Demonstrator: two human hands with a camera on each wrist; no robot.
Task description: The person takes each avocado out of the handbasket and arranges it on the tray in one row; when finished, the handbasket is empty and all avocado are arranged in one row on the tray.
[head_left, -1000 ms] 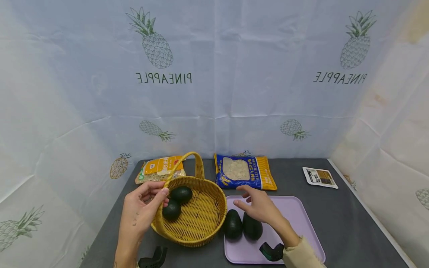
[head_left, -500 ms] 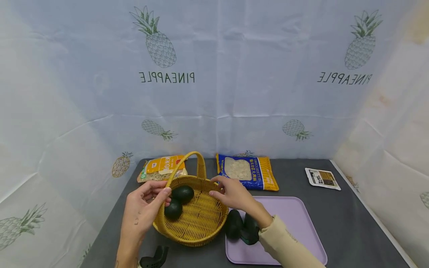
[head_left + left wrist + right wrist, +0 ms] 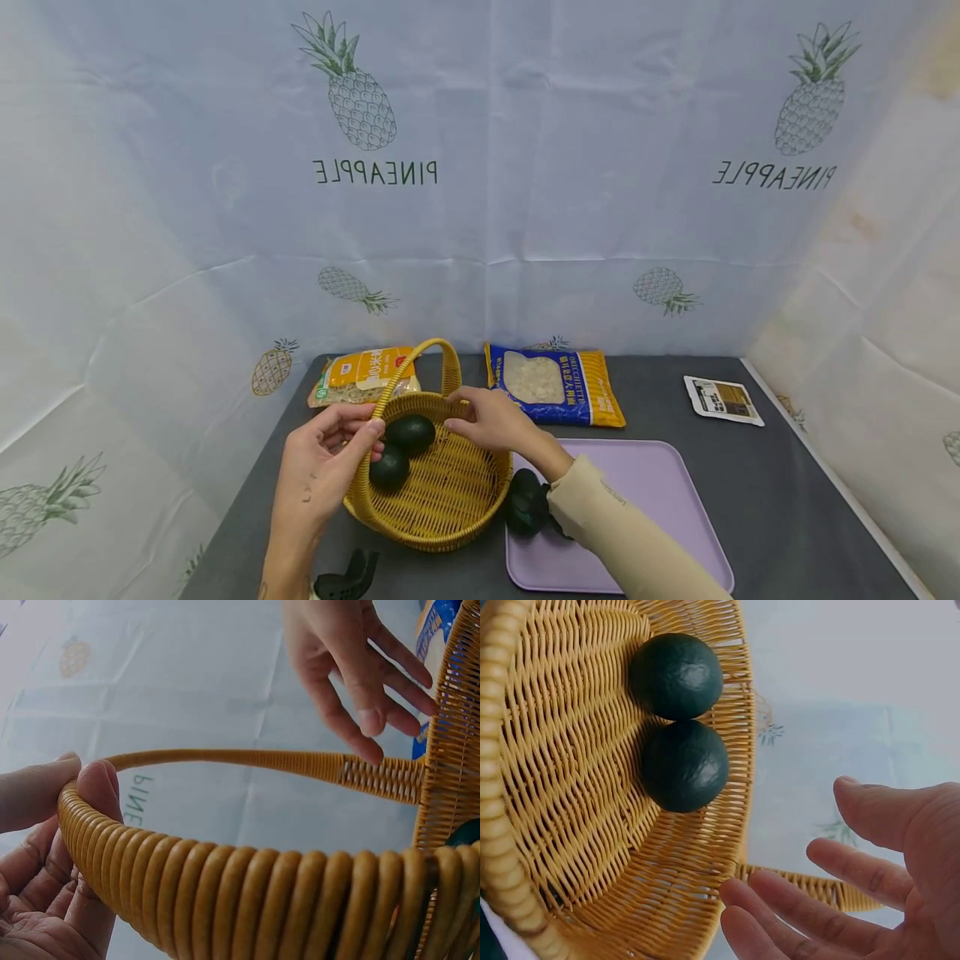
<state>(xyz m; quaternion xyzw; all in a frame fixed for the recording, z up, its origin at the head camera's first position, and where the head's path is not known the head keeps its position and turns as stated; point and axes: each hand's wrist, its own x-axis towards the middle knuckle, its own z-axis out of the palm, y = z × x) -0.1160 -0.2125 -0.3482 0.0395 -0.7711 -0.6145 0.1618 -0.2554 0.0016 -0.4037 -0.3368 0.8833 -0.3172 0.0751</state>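
Observation:
My left hand pinches the handle of a yellow woven basket; in the left wrist view, thumb and finger grip the wrapped handle. Two dark green avocados, one behind the other, lie inside against its left side. Above the basket's far right part hovers my right hand, holding nothing. Its fingers are loosely bent in the right wrist view, near the rim and handle base; contact is unclear. To the basket's right, more avocados sit on a lilac tray, partly covered by the right sleeve.
Behind the basket lies an orange food packet. A blue and yellow pasta bag lies behind the tray, and a small white and brown sachet at the far right. A pineapple-print cloth encloses the dark table.
My right hand has moved left from over the tray to above the basket, its sleeve now covering part of the avocados there. The left hand keeps its hold on the handle.

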